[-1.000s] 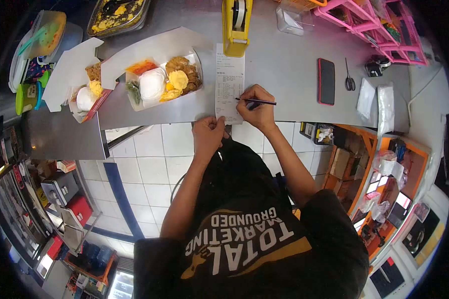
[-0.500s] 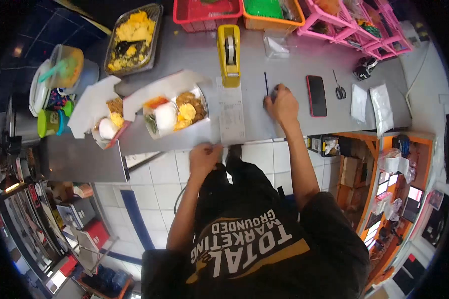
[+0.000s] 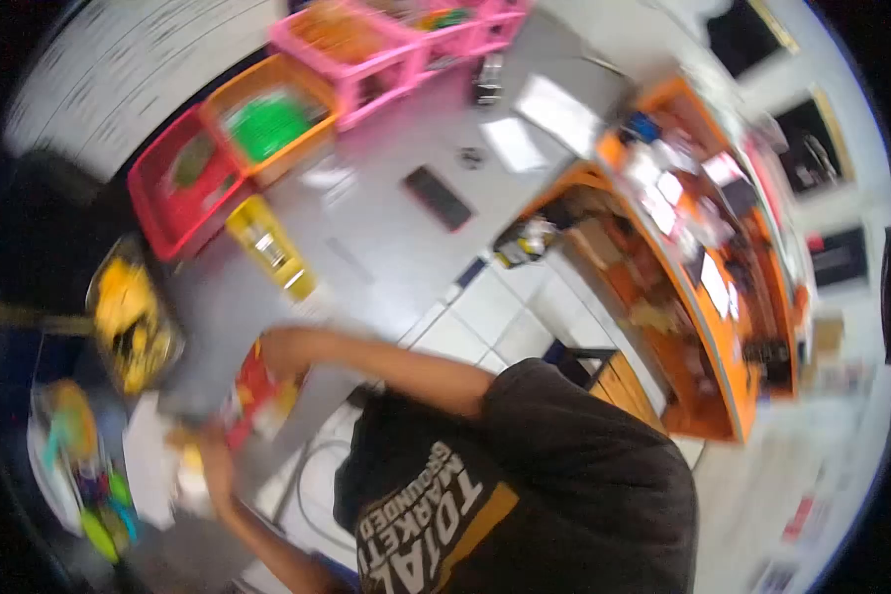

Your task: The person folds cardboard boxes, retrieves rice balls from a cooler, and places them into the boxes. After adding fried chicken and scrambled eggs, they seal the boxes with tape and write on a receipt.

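Observation:
A red-sided food box [image 3: 249, 398], blurred by motion, lies at the counter's near left between my two hands. My right hand [image 3: 285, 354] is closed on its upper end. My left hand [image 3: 211, 460] is at its lower end, fingers pointing left; blur hides whether they grip. Behind my left hand stands another food box with a raised white lid [image 3: 148, 457], and yellow food and white rice show in it. A yellow tape dispenser [image 3: 272, 249] sits just beyond my right hand, with a pale blurred receipt [image 3: 319, 302] at its near end.
A plastic tray of yellow food [image 3: 134, 317] stands at the left, near tubs [image 3: 69, 445]. Red [image 3: 173, 233], orange [image 3: 267, 109] and pink [image 3: 386, 74] baskets line the back. A phone [image 3: 438, 198] and scissors [image 3: 471, 157] lie further right, before orange shelving [image 3: 683, 267].
My view has turned, shifting the scene. Both hands have moved to the counter's left, onto or beside the food box. Its lid, open before, now appears folded over, showing red.

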Available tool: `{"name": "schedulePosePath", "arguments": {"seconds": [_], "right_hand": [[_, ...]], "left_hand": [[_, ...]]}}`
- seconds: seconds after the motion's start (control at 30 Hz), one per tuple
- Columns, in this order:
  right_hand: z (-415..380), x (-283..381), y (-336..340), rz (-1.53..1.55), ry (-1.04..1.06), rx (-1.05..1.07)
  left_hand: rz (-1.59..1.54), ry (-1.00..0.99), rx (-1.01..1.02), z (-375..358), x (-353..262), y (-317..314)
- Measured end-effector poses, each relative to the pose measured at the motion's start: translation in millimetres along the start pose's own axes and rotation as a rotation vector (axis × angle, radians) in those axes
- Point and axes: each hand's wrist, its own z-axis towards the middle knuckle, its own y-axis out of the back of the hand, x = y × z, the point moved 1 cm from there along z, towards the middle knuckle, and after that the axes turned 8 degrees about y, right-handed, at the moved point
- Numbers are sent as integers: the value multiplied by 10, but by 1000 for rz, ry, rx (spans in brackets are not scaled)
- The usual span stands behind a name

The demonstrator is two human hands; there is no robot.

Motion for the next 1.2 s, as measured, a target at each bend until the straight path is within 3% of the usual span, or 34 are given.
{"name": "schedulePosePath", "arguments": {"seconds": [0.03, 0.1, 0.13, 0.2, 0.3, 0.33, 0.47, 0.53, 0.57, 0.63, 0.7, 0.77, 0.83, 0.97, 1.07, 1.13, 1.2], "right_hand": [[-342, 317, 329, -99, -101, -99], [-388, 551, 186, 49, -412, -552], [-391, 589, 104, 39, -443, -564], [-400, 579, -48, 201, -467, -940], [-390, 523, -161, 398, -415, -860], [-444, 524, -133, 266, -411, -744], [-574, 556, -19, 470, -351, -830], [-570, 515, -77, 529, -313, -1056], [-588, 541, -29, 520, -312, -1063], [-608, 638, 70, 692, -395, -1000], [-641, 757, 343, 720, -503, -982], [-646, 744, 480, 750, -610, -956], [-567, 651, 602, 745, -703, -781], [-545, 589, 767, 672, -736, -700], [-531, 568, 710, 634, -617, -731], [-437, 500, 552, 743, -760, -759], [-380, 425, 366, 781, -721, -734]], "left_hand": [[-97, 39, 3, -82, -283, -80], [-112, 314, -45, -320, -964, 2], [-106, 281, -39, -217, -860, -190], [-518, 162, -410, -78, -378, -711], [-562, 217, -416, 22, -232, -778], [-800, 226, -351, 2, -321, -737], [-721, 129, -378, 98, -187, -823], [-720, 202, -389, 7, -349, -729], [-722, 191, -392, -27, -406, -647], [-897, 304, -270, -64, -457, -509], [-757, 235, -288, -54, -428, -374], [-1032, 232, -180, -110, -515, -230], [-996, 233, -117, -102, -436, -57], [-1021, 327, -36, 3, -300, -1], [-1017, 253, -2, -11, -273, -10], [-1017, 287, 4, -24, -300, -54], [-1019, 321, 6, -66, -373, -90]]}}
